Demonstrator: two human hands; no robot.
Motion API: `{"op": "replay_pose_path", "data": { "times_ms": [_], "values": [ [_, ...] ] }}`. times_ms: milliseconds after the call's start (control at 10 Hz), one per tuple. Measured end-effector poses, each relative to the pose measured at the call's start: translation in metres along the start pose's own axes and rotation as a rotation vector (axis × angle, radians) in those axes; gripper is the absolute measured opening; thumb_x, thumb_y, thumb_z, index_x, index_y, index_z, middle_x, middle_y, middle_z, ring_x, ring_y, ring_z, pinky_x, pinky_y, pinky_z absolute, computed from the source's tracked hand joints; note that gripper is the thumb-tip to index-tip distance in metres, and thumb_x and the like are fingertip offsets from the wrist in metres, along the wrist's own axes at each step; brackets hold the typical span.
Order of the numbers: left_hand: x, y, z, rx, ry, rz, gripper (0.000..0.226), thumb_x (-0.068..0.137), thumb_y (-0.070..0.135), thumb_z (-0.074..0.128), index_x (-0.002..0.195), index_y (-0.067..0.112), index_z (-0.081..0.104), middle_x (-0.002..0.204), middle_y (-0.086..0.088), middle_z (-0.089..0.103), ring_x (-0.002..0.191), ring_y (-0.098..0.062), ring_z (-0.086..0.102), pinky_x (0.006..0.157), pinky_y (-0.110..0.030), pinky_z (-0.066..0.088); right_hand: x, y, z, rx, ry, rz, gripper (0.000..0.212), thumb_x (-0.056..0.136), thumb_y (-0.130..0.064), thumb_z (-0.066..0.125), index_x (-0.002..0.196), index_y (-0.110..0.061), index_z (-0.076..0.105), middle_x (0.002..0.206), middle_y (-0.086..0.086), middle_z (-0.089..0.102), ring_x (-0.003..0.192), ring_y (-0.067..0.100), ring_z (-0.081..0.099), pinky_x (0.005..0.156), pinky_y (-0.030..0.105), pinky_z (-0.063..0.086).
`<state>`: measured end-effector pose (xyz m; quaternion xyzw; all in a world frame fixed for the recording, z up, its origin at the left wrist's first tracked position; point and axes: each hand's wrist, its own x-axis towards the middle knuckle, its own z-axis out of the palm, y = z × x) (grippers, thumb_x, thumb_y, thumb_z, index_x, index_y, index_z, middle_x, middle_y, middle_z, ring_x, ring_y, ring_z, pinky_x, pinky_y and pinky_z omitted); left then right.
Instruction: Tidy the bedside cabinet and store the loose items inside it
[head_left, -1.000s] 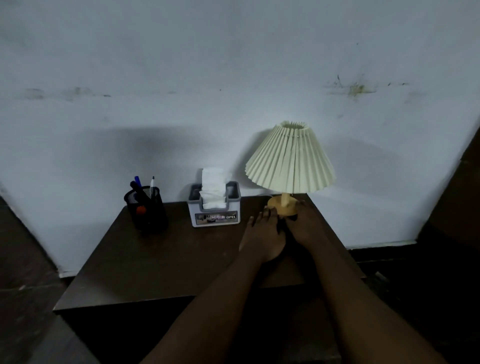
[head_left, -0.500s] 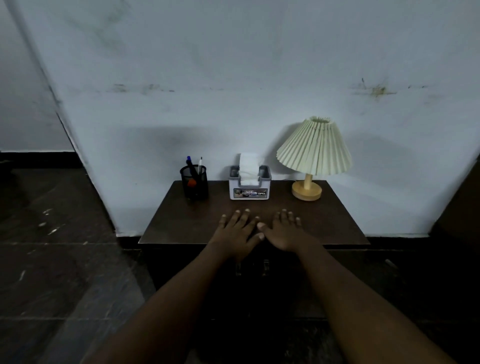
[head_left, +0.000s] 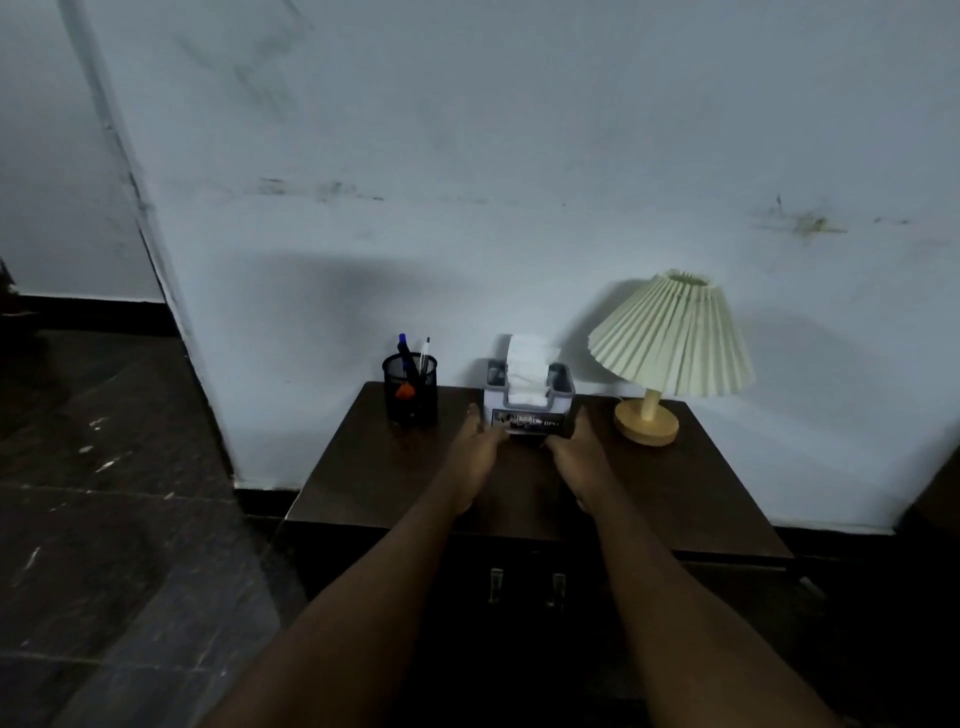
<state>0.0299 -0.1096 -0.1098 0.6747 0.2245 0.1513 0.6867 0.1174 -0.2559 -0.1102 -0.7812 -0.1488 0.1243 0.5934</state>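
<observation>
The tissue box (head_left: 527, 402) stands at the back middle of the bedside cabinet (head_left: 363, 467). Half a second ago both hands lay flat side by side short of it; now the left hand (head_left: 478, 452) and right hand (head_left: 576, 452) have parted and flank its two sides. Their fingers are nearly straight and the thumbs sit near its front corners; real contact is too dim to judge. The dark wooden top sits against a scuffed pale wall, above dark floor tiles. On it: one box, one mesh pen holder (head_left: 410, 392) with two pens, and one pleated lamp (head_left: 670, 353). Two metal handles (head_left: 496, 584) show on the front.
</observation>
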Motion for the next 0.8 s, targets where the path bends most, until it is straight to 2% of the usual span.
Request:
{"op": "replay_pose_path", "data": {
  "times_ms": [100, 200, 300, 400, 500, 600, 700, 800],
  "values": [
    [0.106, -0.063, 0.005, 0.045, -0.005, -0.055, 0.085, 0.069, 0.055, 0.068, 0.148, 0.054, 0.037, 0.158, -0.002, 0.046, 0.144, -0.031, 0.044, 0.109, -0.053, 0.046, 0.016, -0.010, 0.003, -0.018, 0.023, -0.043, 0.064, 0.085, -0.010, 0.061, 0.145, -0.026, 0.045, 0.130, 0.001, 0.065, 0.113, 0.019, 0.063, 0.096, 0.037, 0.054],
    [0.083, -0.051, 0.008, 0.210, 0.034, -0.041, 0.089, 0.071, 0.063, 0.056, 0.154, 0.053, 0.024, 0.157, -0.003, 0.047, 0.148, -0.035, 0.037, 0.114, -0.055, 0.041, 0.022, -0.006, 0.005, -0.013, 0.006, -0.081, 0.061, 0.089, -0.007, 0.059, 0.146, -0.027, 0.047, 0.127, -0.006, 0.063, 0.112, 0.013, 0.061, 0.086, 0.024, 0.048],
    [0.041, -0.015, 0.009, 0.234, 0.014, -0.035, 0.104, 0.071, 0.060, 0.053, 0.161, 0.039, 0.007, 0.166, -0.003, 0.032, 0.153, -0.031, 0.027, 0.120, -0.052, 0.034, 0.021, -0.009, 0.008, -0.030, -0.039, -0.107, 0.058, 0.091, -0.023, 0.064, 0.145, -0.037, 0.046, 0.131, -0.014, 0.063, 0.115, 0.004, 0.061, 0.094, 0.026, 0.048],
    [0.022, 0.003, 0.011, 0.300, 0.028, -0.030, 0.103, 0.078, 0.051, 0.054, 0.163, 0.031, 0.001, 0.169, -0.008, 0.024, 0.154, -0.035, 0.024, 0.123, -0.053, 0.028, 0.022, -0.006, 0.008, -0.021, -0.011, -0.074, 0.075, 0.086, -0.023, 0.065, 0.152, -0.036, 0.034, 0.135, -0.004, 0.064, 0.113, 0.010, 0.064, 0.094, 0.033, 0.055],
    [0.005, 0.012, 0.012, 0.381, 0.008, -0.021, 0.088, 0.096, 0.031, 0.053, 0.165, 0.023, -0.002, 0.172, -0.008, 0.007, 0.158, -0.034, -0.006, 0.128, -0.050, 0.009, 0.028, -0.001, 0.008, -0.031, -0.015, -0.049, 0.094, 0.080, -0.027, 0.066, 0.160, -0.036, 0.016, 0.146, 0.000, 0.058, 0.120, 0.017, 0.062, 0.101, 0.040, 0.054],
    [0.004, 0.009, 0.010, 0.419, 0.004, 0.030, 0.087, 0.097, 0.026, 0.052, 0.164, 0.019, -0.003, 0.173, -0.008, 0.006, 0.159, -0.030, -0.007, 0.129, -0.046, 0.005, 0.023, -0.007, 0.007, -0.085, -0.011, -0.027, 0.091, 0.086, -0.015, 0.061, 0.162, -0.026, 0.013, 0.147, 0.007, 0.055, 0.121, 0.024, 0.061, 0.097, 0.038, 0.053],
    [-0.006, 0.015, 0.007, 0.464, 0.014, 0.041, 0.083, 0.098, 0.021, 0.050, 0.164, 0.010, 0.000, 0.172, -0.011, 0.002, 0.159, -0.029, -0.002, 0.129, -0.044, 0.004, 0.011, -0.005, 0.006, -0.218, 0.002, -0.038, 0.090, 0.086, -0.014, 0.057, 0.162, -0.021, 0.010, 0.156, 0.011, 0.045, 0.132, 0.028, 0.054, 0.101, 0.038, 0.049],
    [-0.020, 0.001, -0.006, 0.702, 0.073, 0.076, 0.081, 0.103, 0.039, 0.044, 0.164, 0.006, 0.001, 0.172, -0.015, -0.001, 0.159, -0.031, -0.004, 0.127, -0.048, -0.001, -0.003, 0.005, 0.009, -0.429, 0.009, -0.088, 0.086, 0.097, -0.017, 0.051, 0.163, -0.008, -0.002, 0.171, 0.016, 0.009, 0.157, 0.031, 0.014, 0.127, 0.045, 0.019]
  ]
}}
